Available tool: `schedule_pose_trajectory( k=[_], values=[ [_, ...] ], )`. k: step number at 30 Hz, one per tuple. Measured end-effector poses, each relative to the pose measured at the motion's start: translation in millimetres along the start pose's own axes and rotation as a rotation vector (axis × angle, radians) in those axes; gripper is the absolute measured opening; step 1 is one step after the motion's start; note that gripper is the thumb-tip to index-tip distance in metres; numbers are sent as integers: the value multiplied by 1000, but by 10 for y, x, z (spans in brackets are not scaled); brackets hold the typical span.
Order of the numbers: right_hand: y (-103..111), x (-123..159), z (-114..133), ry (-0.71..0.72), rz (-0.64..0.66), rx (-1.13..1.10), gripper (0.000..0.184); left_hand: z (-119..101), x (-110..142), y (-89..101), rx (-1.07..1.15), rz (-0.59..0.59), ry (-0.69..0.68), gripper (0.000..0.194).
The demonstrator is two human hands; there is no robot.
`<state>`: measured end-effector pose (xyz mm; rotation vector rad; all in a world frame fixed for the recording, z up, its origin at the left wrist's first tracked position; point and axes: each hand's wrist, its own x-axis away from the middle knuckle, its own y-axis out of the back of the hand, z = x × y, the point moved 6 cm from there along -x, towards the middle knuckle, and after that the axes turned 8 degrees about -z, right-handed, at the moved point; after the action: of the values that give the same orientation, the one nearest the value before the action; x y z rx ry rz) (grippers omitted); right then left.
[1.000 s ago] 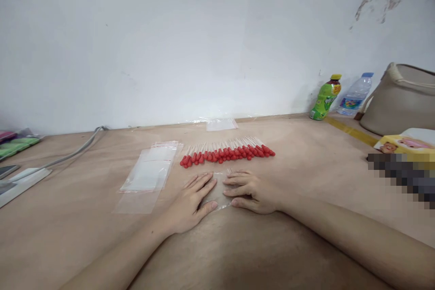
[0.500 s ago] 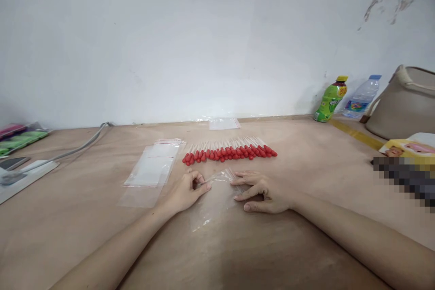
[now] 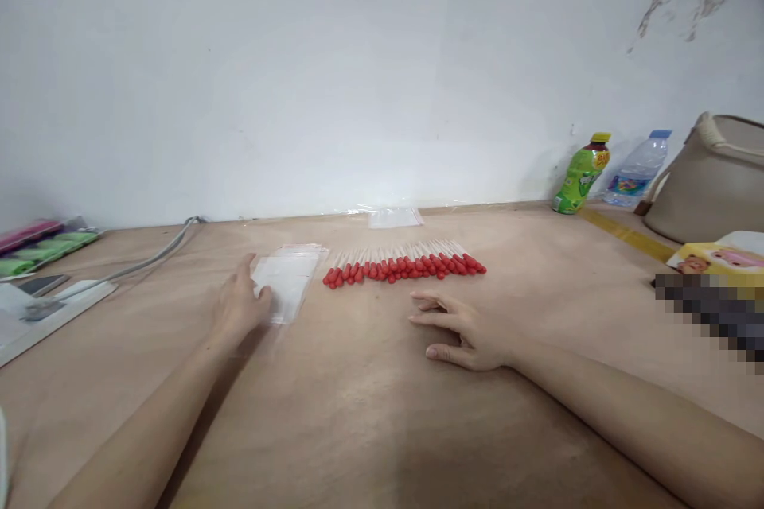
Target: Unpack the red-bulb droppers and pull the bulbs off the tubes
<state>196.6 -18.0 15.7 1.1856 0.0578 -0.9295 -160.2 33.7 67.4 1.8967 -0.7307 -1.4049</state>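
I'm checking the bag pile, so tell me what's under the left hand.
At the left hand, clear bags show between thumb and forefinger; whatever lies beneath the palm is covered.

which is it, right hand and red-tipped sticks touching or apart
Apart: the head view shows a strip of tabletop between the right hand and the red-tipped sticks.

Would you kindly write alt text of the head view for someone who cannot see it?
A person's open left hand is at a stack of clear plastic bags on a brown table; the open right hand is near a row of red-tipped sticks. A green bottle and a clear bottle stand by the wall.
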Motion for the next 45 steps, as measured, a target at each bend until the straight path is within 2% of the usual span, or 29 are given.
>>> schedule_pose_trajectory(
  k=[3,5,7,10,11,13,16,20,23,25,26,28,31,35,40,42,45],
  values=[
    [5,4,-1,1,-4,17,49,-93,93,7,-168,-116,-105,51],
    [8,5,3,0,0,20,49,-193,149,-34,-184,-81,-201,44],
    [11,3,6,-1,1,16,48,-237,193,-164,-184,97,-261,45],
    [9,2,7,7,-5,11,48,-157,236,-413,-161,414,-238,59],
    [7,3,5,11,-9,10,48,-116,233,-478,-143,478,-228,61],
    [0,5,-1,16,-14,7,48,-36,190,-565,-109,519,-220,63],
    [-5,8,-9,14,-16,6,48,55,93,-608,-63,467,-214,61],
    [-3,9,-12,-1,-3,13,49,71,12,-510,15,337,-212,55],
    [0,7,-8,1,1,9,49,-30,-16,-272,25,114,-240,46],
    [1,4,-7,3,-5,4,48,-181,11,-81,63,-59,-292,38],
    [2,2,-8,4,-10,2,48,-275,39,-11,99,-108,-323,34],
    [0,-1,-10,-1,-12,3,48,-495,109,48,175,-110,-403,31],
    [-8,-5,-12,-6,-4,12,47,-792,193,0,195,-25,-489,29],
    [-3,-15,7,6,-15,16,47,-989,189,-151,173,78,-502,29],
    [11,-30,37,-4,-7,25,47,-979,106,-300,231,140,-414,29],
    [13,-30,46,-2,1,34,47,-918,84,-300,316,78,-329,30],
    [13,-26,48,12,-19,58,45,-760,113,-252,491,-76,-127,28]
  ],
)
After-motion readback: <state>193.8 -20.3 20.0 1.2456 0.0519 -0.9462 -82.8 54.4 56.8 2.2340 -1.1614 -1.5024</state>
